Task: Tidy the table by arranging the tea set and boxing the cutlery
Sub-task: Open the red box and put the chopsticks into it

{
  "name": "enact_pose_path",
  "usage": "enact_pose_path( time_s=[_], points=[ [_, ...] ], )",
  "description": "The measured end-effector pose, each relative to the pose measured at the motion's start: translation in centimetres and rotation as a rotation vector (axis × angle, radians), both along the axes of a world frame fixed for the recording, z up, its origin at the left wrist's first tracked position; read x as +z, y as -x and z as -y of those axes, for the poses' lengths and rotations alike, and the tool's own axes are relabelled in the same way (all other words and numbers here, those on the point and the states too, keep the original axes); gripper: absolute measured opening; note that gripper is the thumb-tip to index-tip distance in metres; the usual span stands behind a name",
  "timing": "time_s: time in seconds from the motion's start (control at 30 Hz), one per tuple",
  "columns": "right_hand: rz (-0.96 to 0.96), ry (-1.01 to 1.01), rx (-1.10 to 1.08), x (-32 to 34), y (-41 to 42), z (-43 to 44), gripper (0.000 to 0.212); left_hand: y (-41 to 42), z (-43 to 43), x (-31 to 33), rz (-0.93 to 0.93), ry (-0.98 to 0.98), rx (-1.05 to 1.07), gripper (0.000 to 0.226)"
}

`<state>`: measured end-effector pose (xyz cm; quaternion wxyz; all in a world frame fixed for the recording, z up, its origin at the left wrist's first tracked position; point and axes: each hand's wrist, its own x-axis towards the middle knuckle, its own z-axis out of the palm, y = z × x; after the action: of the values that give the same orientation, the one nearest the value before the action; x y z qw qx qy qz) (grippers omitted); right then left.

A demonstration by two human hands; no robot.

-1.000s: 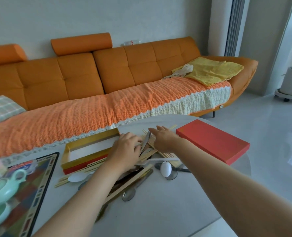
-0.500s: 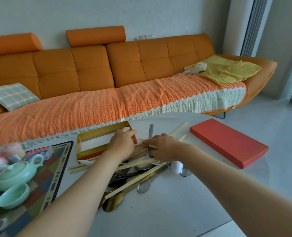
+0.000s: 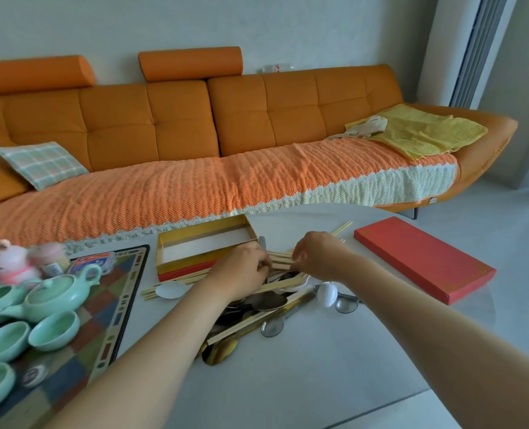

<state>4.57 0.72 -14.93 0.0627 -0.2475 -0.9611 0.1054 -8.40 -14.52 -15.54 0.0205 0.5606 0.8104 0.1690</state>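
A heap of cutlery [image 3: 257,308] lies mid-table: wooden chopsticks, metal and gold spoons, white spoons. My left hand [image 3: 241,269] and my right hand [image 3: 319,255] meet over its far side, both pinching a bundle of chopsticks [image 3: 280,261] that lies flat between them. Just behind stands the open gold-edged box [image 3: 195,261] with a white inside. Its red lid [image 3: 424,261] lies to the right. At the left, a mint-green teapot [image 3: 58,289] and several matching cups [image 3: 54,331] sit on a patterned tray [image 3: 114,320].
A pink rabbit figure [image 3: 7,261] and a small pink jar [image 3: 51,257] stand behind the tea set. An orange sofa [image 3: 195,134] with a knitted throw runs along the table's far side. The white table [image 3: 319,366] curves away at the right.
The view has swung left, bringing the tea set further in. My left hand came off the box edge and joined my right hand on the chopsticks.
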Motion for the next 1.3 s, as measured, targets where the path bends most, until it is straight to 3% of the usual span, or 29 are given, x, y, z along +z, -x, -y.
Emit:
enact_pose_path(
  time_s=[0.1, 0.37, 0.53, 0.77, 0.93, 1.1, 1.3],
  points=[
    [0.014, -0.080, 0.019, 0.2, 0.5, 0.8, 0.017, 0.1, 1.2, 0.5, -0.054, 0.025, 0.012, 0.024],
    [0.052, -0.279, 0.105, 0.3, 1.0, 1.7, 0.020, 0.3, 3.1, 0.8, 0.036, -0.009, 0.033, 0.025],
    [0.028, -0.203, 0.128, 0.5, 1.0, 1.8, 0.024, 0.4, 3.2, 1.0, -0.049, -0.122, 0.029, 0.038],
    [0.009, -0.233, 0.155, 0.3, 1.3, 1.1, 0.024, 0.6, 4.0, 0.8, 0.061, 0.103, 0.085, 0.044],
    [0.065, -0.521, 0.101, 0.7, 0.7, 1.3, 0.039, 0.7, 4.3, 0.6, 0.090, 0.153, 0.104, 0.043],
    [0.044, -0.657, -0.086, 1.9, 0.5, 1.3, 0.027, 0.4, 3.5, 0.9, 0.031, 0.017, 0.090, 0.039],
    [-0.140, -0.545, -0.118, 2.8, 1.0, 2.2, 0.031, -0.1, 1.4, 2.1, -0.055, -0.212, 0.026, 0.045]
  ],
)
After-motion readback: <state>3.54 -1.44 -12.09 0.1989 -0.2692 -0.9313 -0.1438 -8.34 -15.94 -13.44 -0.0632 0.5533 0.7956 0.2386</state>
